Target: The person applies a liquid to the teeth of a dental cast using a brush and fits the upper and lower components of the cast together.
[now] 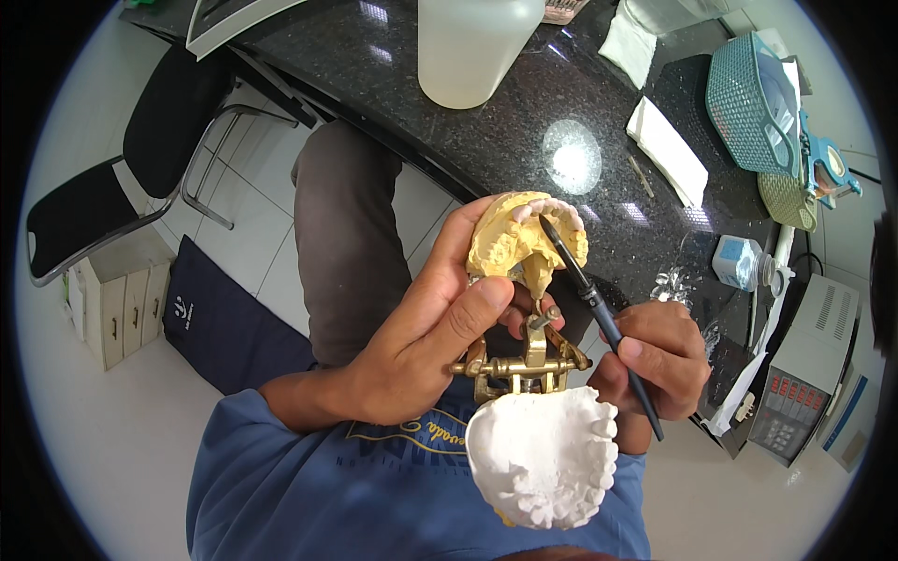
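My left hand point(440, 327) is closed around a yellow plaster dental model point(500, 229), thumb on its near side. Whitish teeth point(550, 208) line part of the model's far rim. The model is mounted on a brass hinged articulator point(528, 367), whose other arm carries a white plaster dental cast point(538, 453) lying opened out toward my chest. In my right hand point(659, 355) is a slim dark brush-like tool point(603, 318), pinched between thumb and fingers. Its dark tip meets or nearly meets the whitish teeth; I cannot tell which.
A black speckled worktop point(374, 84) holds a large translucent jug point(472, 56), a folded white cloth point(667, 150), a teal basket point(748, 103), a small clear bottle point(739, 262) and white scraps point(672, 285). A grey control box point(804, 374) stands right; a black chair point(154, 131) is left.
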